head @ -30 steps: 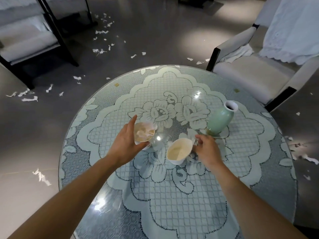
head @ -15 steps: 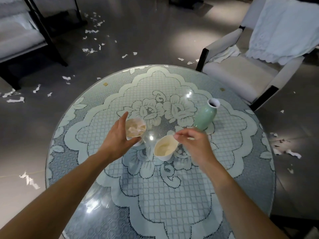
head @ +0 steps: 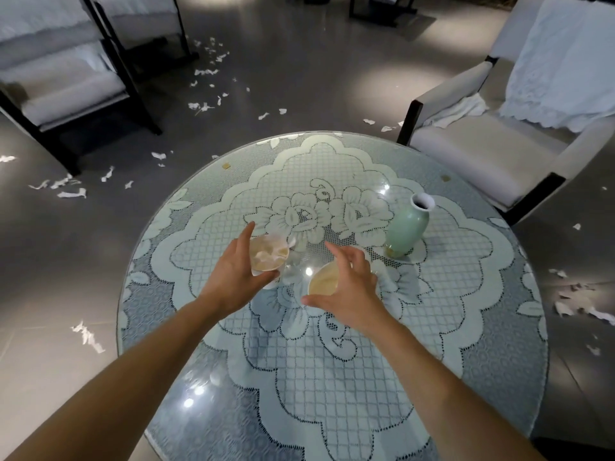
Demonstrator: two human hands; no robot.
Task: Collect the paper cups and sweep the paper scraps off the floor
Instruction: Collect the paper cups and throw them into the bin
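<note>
Two white paper cups stand close together mid-table. My left hand point(head: 233, 276) grips the left paper cup point(head: 268, 256) from its left side; crumpled paper lies inside it. Over and round the right paper cup point(head: 323, 280) curls my right hand point(head: 349, 287), thumb at the near rim and fingers across the far side. That cup shows an empty, cream inside. White paper scraps lie on the grey floor: at the far left point(head: 203, 106), left point(head: 70, 191) and right point(head: 579, 304) of the table.
The round glass table point(head: 332, 377) has a lace cloth under its top. A pale green vase point(head: 406, 227) stands just right of the cups. One armchair point(head: 482, 151) with a white cloth point(head: 565, 61) is at the back right, another chair point(head: 66, 91) at the back left.
My right hand has moved from pinching the right cup's far rim to reaching over and round the cup. The left hand keeps its hold on the left cup. The view has shifted slightly.
</note>
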